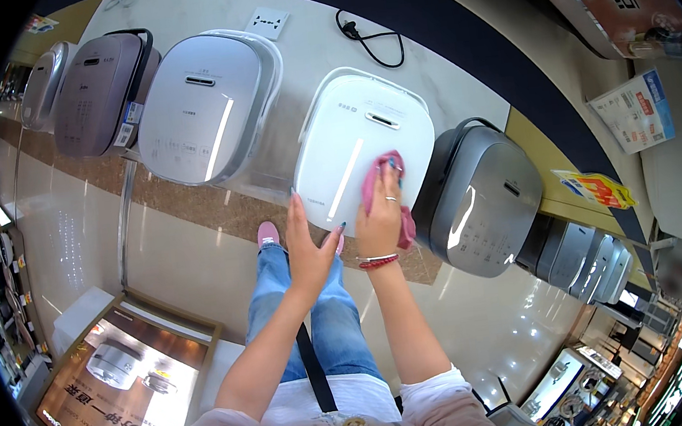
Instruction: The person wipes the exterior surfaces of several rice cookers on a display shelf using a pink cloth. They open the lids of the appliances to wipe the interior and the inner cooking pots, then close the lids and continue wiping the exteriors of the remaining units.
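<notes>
A white rice cooker (pixel 354 140) with a glossy lid stands on the marble-look counter in front of me. My right hand (pixel 381 212) presses a crumpled pink cloth (pixel 404 231) onto the lid's right side, its fingers closed over the fabric. Part of the cloth hangs past the lid's near right edge. At the near left corner of the same cooker is my left hand (pixel 309 246), thumb and fingers spread apart along its edge, with nothing in the grasp.
A silver-blue cooker (pixel 199 115) and a mauve cooker (pixel 92 98) stand to the left; a grey cooker (pixel 487 205) sits close on the right. Behind lie a coiled black power cord (pixel 376 41) and a socket plate (pixel 267 23). A lit advertising panel (pixel 85 402) stands at lower left.
</notes>
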The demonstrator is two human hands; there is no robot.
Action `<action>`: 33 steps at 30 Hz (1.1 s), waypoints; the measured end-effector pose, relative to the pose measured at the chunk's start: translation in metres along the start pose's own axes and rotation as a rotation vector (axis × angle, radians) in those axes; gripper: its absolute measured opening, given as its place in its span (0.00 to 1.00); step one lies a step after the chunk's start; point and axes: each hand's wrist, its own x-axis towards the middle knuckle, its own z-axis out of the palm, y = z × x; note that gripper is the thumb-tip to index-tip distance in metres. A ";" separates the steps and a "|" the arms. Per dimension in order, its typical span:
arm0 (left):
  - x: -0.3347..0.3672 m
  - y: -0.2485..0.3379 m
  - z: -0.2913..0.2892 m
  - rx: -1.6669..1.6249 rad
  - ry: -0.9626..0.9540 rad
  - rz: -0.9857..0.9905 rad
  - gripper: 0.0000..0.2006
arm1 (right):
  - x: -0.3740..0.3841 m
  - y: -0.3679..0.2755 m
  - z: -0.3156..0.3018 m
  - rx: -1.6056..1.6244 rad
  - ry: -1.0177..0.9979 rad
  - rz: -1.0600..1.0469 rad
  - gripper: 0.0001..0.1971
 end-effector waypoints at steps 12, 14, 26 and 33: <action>-0.001 -0.016 -0.011 0.130 -0.122 0.050 0.43 | -0.026 -0.008 -0.011 0.161 -0.317 -0.304 0.23; 0.001 -0.017 -0.015 0.176 -0.134 0.061 0.43 | -0.042 0.006 -0.023 0.006 -0.230 -0.182 0.24; -0.004 -0.018 -0.006 0.269 -0.081 0.106 0.38 | -0.002 -0.025 0.016 -0.036 -0.171 -0.119 0.24; 0.003 -0.027 -0.014 0.245 -0.175 0.208 0.32 | -0.029 -0.052 0.008 0.241 -0.370 -0.171 0.23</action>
